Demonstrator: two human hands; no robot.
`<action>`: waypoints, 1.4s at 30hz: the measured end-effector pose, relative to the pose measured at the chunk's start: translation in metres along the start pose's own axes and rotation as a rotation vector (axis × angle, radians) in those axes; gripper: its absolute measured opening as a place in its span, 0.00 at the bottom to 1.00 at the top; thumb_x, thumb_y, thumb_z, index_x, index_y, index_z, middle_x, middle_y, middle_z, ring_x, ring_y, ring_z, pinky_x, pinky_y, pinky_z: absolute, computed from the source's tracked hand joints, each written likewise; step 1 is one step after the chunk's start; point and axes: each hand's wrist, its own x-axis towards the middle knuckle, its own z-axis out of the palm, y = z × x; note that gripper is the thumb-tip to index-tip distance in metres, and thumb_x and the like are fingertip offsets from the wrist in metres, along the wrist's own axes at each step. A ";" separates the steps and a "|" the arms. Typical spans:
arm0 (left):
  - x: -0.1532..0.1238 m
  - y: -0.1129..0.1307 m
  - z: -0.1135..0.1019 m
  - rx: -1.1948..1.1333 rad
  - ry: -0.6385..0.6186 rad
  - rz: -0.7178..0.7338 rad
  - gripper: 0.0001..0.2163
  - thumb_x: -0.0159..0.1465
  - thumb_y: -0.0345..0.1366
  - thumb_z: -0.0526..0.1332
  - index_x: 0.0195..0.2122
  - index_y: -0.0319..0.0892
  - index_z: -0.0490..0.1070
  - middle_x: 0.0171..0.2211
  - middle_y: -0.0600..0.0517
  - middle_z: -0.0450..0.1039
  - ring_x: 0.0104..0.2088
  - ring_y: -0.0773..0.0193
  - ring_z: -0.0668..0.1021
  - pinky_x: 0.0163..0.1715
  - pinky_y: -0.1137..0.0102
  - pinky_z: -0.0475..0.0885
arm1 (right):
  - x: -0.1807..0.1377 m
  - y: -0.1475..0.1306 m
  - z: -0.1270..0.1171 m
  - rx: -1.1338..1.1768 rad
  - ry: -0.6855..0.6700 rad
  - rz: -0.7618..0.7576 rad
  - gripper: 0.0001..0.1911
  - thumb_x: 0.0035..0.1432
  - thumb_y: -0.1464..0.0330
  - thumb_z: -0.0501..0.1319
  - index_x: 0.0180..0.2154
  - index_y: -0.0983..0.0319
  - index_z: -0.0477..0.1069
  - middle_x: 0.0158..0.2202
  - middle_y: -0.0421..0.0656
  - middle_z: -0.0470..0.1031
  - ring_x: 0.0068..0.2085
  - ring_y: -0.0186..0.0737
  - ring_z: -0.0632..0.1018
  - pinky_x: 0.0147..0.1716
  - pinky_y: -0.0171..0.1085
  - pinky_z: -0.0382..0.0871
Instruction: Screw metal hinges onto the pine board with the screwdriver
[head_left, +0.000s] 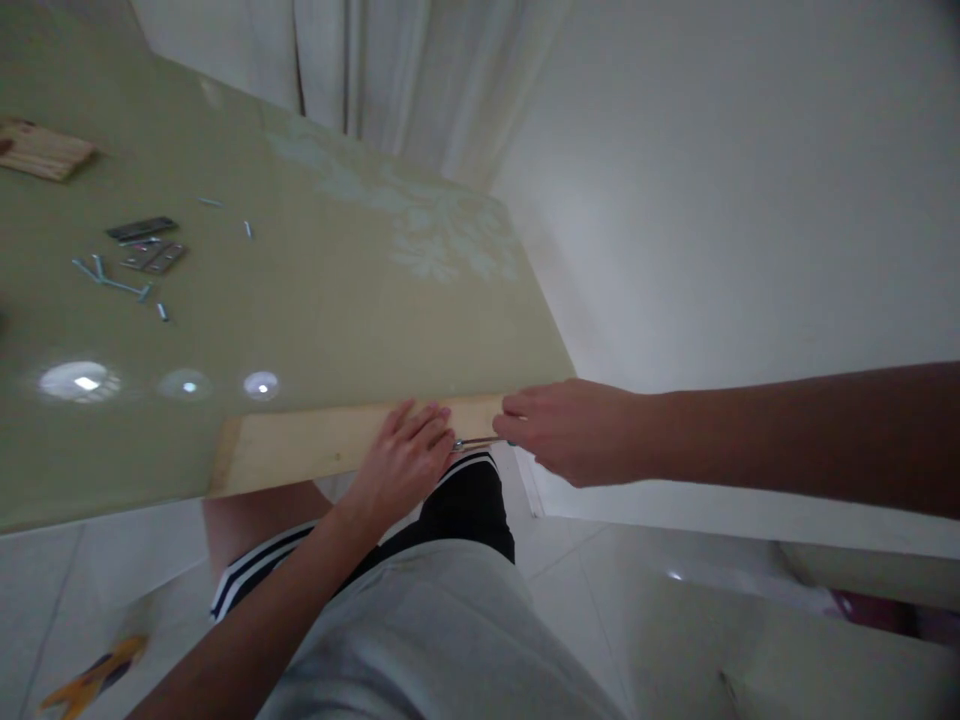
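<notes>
A pale wooden board (300,450) lies along the near edge of the green table (300,300). My left hand (405,455) rests on the board's right part, fingers laid together and pressing a small metal part at its edge. My right hand (574,430) is closed around a thin metal tool (480,443), maybe a screwdriver, whose shaft points left at the board's edge beside my left fingertips.
Loose screws (112,280) and flat metal hinges (146,245) lie at the table's left. A small wooden piece (41,150) sits at the far left corner. A curtain (390,70) hangs behind. A white wall is on the right, tiled floor below, an orange object (90,680) on it.
</notes>
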 end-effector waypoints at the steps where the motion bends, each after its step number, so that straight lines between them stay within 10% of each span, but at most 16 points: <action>1: 0.000 0.000 0.000 0.005 -0.007 0.002 0.07 0.72 0.37 0.62 0.45 0.44 0.80 0.54 0.46 0.82 0.59 0.50 0.79 0.64 0.49 0.68 | -0.003 0.000 0.001 -0.130 0.052 -0.134 0.05 0.66 0.74 0.62 0.44 0.64 0.75 0.39 0.47 0.78 0.37 0.41 0.77 0.26 0.37 0.57; 11: 0.000 0.001 -0.001 0.043 0.011 0.012 0.07 0.72 0.37 0.63 0.45 0.44 0.81 0.54 0.46 0.82 0.59 0.50 0.79 0.64 0.49 0.69 | -0.001 0.011 0.011 -0.516 0.226 -0.435 0.10 0.64 0.79 0.59 0.32 0.64 0.76 0.30 0.46 0.77 0.26 0.38 0.72 0.22 0.40 0.52; 27: -0.002 0.000 0.000 0.040 0.017 0.021 0.09 0.73 0.34 0.60 0.46 0.42 0.80 0.55 0.43 0.81 0.59 0.48 0.78 0.64 0.47 0.68 | 0.021 0.010 -0.011 0.639 -0.228 0.633 0.16 0.61 0.59 0.66 0.30 0.66 0.82 0.25 0.48 0.80 0.23 0.35 0.71 0.24 0.36 0.59; 31: -0.001 0.000 0.000 0.034 0.020 0.022 0.08 0.72 0.34 0.61 0.45 0.41 0.80 0.55 0.43 0.81 0.58 0.48 0.79 0.64 0.47 0.69 | 0.012 0.011 -0.004 0.382 -0.136 0.419 0.14 0.62 0.59 0.67 0.38 0.64 0.80 0.31 0.47 0.81 0.28 0.38 0.76 0.26 0.36 0.59; 37: 0.001 0.000 -0.001 0.044 0.023 0.017 0.06 0.71 0.36 0.63 0.44 0.43 0.80 0.53 0.45 0.82 0.58 0.49 0.80 0.63 0.50 0.70 | 0.000 0.002 0.005 -0.408 0.300 -0.396 0.10 0.70 0.77 0.55 0.35 0.63 0.71 0.30 0.43 0.78 0.28 0.36 0.75 0.22 0.37 0.52; 42: -0.001 0.000 0.002 0.035 0.017 0.014 0.07 0.72 0.36 0.63 0.45 0.42 0.80 0.54 0.44 0.82 0.59 0.49 0.79 0.63 0.48 0.70 | 0.006 0.000 0.003 -0.338 0.162 -0.208 0.08 0.67 0.78 0.59 0.37 0.62 0.73 0.24 0.42 0.77 0.22 0.35 0.71 0.22 0.37 0.47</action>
